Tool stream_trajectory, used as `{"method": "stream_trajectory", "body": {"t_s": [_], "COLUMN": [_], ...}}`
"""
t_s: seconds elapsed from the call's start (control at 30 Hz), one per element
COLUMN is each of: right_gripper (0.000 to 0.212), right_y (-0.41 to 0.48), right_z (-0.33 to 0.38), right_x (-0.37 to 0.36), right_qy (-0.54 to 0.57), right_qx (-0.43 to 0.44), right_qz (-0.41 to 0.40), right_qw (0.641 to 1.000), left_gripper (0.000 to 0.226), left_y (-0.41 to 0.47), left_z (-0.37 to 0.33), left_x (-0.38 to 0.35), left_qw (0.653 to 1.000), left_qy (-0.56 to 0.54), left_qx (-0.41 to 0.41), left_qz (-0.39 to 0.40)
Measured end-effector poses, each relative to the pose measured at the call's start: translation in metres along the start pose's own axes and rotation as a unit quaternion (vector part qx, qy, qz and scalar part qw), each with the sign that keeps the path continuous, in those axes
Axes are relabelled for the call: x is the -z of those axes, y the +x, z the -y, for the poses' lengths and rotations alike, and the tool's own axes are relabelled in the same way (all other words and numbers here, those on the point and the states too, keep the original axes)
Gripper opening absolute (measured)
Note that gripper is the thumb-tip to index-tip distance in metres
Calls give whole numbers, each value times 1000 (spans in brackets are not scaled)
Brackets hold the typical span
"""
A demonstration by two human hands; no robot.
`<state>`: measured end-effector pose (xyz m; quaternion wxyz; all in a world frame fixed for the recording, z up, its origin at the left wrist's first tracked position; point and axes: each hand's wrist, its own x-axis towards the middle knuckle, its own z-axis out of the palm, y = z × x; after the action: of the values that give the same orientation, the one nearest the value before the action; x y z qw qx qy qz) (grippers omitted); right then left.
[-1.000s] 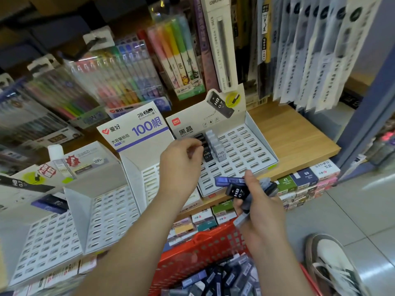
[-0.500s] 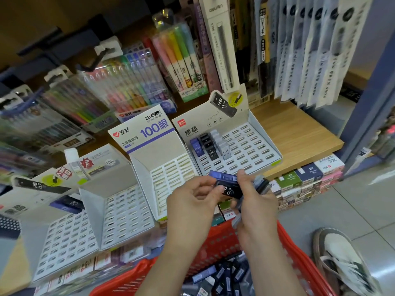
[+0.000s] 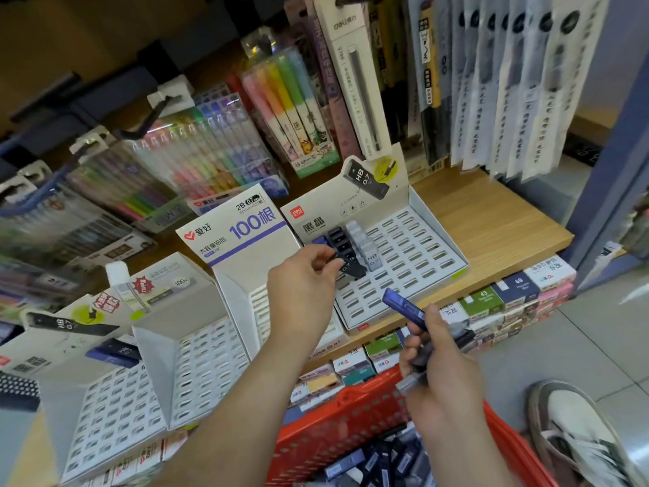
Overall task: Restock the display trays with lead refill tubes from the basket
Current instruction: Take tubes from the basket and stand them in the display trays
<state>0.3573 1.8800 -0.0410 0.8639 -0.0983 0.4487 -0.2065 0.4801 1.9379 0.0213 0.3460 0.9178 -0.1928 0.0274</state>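
Head view: my left hand (image 3: 302,290) pinches a black tube (image 3: 351,267) at the display tray's (image 3: 421,254) left rows, beside standing tubes (image 3: 365,240); in front of the tray, over the red basket (image 3: 326,427), my right hand (image 3: 439,374) clutches a bunch of tubes (image 3: 404,307)

One camera sits on the person's head. It looks forward and down at a wooden shelf (image 3: 491,219). The view is wide, so the sides bend. The left hand (image 3: 302,290) and right hand (image 3: 442,367) are very close, in the middle. The display trays (image 3: 439,228) on the shelf are just past the hands. The red basket (image 3: 333,427) is right below, at the bottom edge. A shoe (image 3: 576,427) shows on the floor (image 3: 590,332), bottom right.
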Motion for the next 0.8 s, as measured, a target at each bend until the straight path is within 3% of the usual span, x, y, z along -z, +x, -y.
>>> {"method": "stream_trajectory", "body": {"t_s": [0.27,0.5,0.8], "right_gripper": [28,39,11], "right_y": [4,4,1], "right_z": [3,3,6], "right_x": [5,2,-1], "right_qy": [5,26,-33], "right_qx": [11,22,62], "right_qz": [3,5,22], "right_qw": [1000,999,997], "left_gripper": [23,20,15], "left_y": [4,10,13], "left_z": [1,4,-6], "left_x": [-2,-12,-11], "left_qw": [992,976,983], "left_qy": [96,152,153], "left_qx": [-77,-151,-91], "left_qz": [20,29,48]}}
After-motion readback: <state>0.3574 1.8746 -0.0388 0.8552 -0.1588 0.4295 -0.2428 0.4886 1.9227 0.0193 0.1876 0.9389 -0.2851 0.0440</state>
